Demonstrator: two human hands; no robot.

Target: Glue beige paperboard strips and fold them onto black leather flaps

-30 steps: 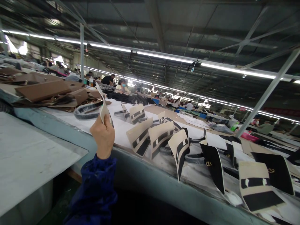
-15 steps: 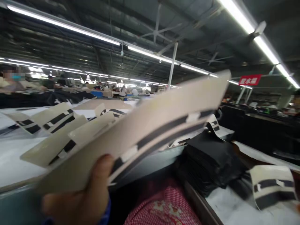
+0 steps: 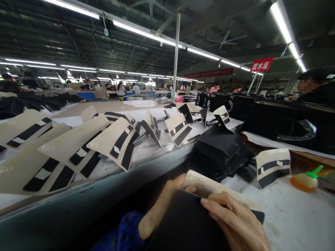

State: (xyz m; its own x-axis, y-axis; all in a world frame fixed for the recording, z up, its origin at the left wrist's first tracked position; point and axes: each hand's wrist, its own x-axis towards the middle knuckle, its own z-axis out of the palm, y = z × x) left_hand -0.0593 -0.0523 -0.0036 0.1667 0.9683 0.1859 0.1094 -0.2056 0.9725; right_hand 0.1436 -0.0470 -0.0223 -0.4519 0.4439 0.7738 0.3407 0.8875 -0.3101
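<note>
In the lower middle, my left hand (image 3: 178, 184) is closed on the edge of a curved beige panel (image 3: 200, 179) with a glossy coating. A plain black panel (image 3: 183, 216) lies in front of it, with its upper edge close along the beige one. My right hand (image 3: 235, 216) grips the black panel, fingertips at its top edge and the other fingers bent over the beige piece. Part of the beige panel is hidden behind this hand. Just beyond the hands is a stack of black panels (image 3: 220, 143).
Several beige panels with black strips (image 3: 123, 141) rest propped on the left table (image 3: 162, 158). Another strip panel (image 3: 273, 167) stands on the right worktop (image 3: 295, 216), near a blurred orange glue bottle (image 3: 305, 181) with green nozzle. Black bags (image 3: 295, 118) line the right; a person (image 3: 319, 83) is behind.
The beige strip panel raised in my left hand is no longer held up across the view. My right hand and a black panel have come in. The view has turned right and down.
</note>
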